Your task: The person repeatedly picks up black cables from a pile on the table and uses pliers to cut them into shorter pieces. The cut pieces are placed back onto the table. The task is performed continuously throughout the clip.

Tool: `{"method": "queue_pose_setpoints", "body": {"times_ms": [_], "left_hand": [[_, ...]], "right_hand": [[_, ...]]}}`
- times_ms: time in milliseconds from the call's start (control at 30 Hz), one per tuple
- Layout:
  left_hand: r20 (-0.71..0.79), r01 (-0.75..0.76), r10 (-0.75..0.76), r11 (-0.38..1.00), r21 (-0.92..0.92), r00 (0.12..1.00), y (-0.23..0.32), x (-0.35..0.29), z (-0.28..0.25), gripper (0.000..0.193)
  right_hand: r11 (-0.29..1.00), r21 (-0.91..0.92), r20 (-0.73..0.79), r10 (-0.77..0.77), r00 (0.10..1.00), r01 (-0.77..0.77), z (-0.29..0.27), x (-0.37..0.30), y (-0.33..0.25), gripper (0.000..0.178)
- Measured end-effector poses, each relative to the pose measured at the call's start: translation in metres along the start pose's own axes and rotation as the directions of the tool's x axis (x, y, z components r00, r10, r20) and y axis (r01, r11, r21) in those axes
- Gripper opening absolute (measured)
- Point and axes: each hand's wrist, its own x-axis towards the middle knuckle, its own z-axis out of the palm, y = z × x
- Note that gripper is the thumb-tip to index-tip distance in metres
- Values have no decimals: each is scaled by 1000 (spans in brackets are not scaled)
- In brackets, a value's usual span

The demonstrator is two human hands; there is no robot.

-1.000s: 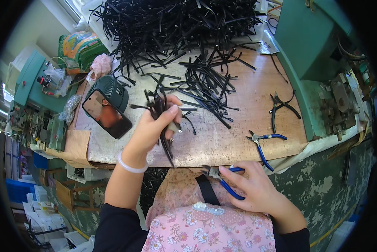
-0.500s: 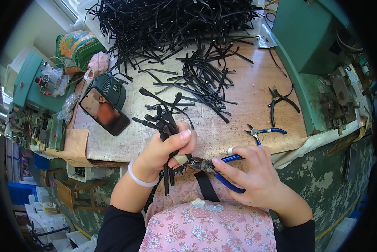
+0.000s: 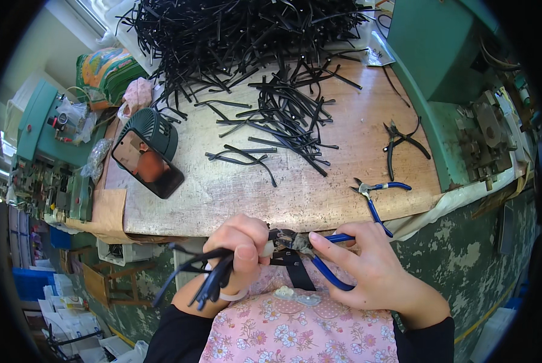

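Note:
My left hand [image 3: 239,245] is closed round a bundle of black eyeglass temples [image 3: 215,279], their curved tips pointing down and left. A pale wrap shows on one of its fingers. My right hand [image 3: 372,261] grips blue-handled nippers [image 3: 330,273], thumb and fingers on the two handles, which stand apart. The nippers' jaws are right beside the left fingers, at the bundle's other ends. Whether the jaws touch a temple cannot be made out. Both hands are over my lap, just in front of the table edge.
Loose temples [image 3: 292,118] lie on the wooden table [image 3: 186,212] below a large heaped tray. A phone [image 3: 147,163] leans on a green fan [image 3: 156,130] at left. Blue cutters [image 3: 372,196] and black pliers [image 3: 393,151] lie at right, beside a green machine [image 3: 446,54].
My left hand has turned over and moved slightly down, swinging the temples' tips from pointing up to pointing down-left. The nippers have stayed almost in place.

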Motion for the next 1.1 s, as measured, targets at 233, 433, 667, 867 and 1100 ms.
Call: {"method": "queue_pose_setpoints", "body": {"times_ms": [233, 433, 667, 867, 1100], "left_hand": [[3, 89, -89, 989, -116, 996, -1, -3, -7, 25], [2, 272, -284, 918, -288, 959, 1, 10, -8, 29], [-55, 207, -223, 957, -204, 973, -1, 12, -8, 29], [-42, -282, 342, 833, 476, 939, -9, 27, -57, 34], [-18, 118, -151, 686, 718, 988, -78, -21, -79, 18]], "right_hand": [[1000, 0, 20, 20, 1000, -20, 10, -7, 2, 75], [947, 306, -21, 107, 994, -96, 8, -11, 5, 72], [999, -51, -64, 15, 998, -18, 25, -4, 12, 75], [987, 95, -72, 135, 988, -128, 27, -12, 22, 75], [986, 99, -41, 140, 989, -135, 27, -10, 18, 73]]}}
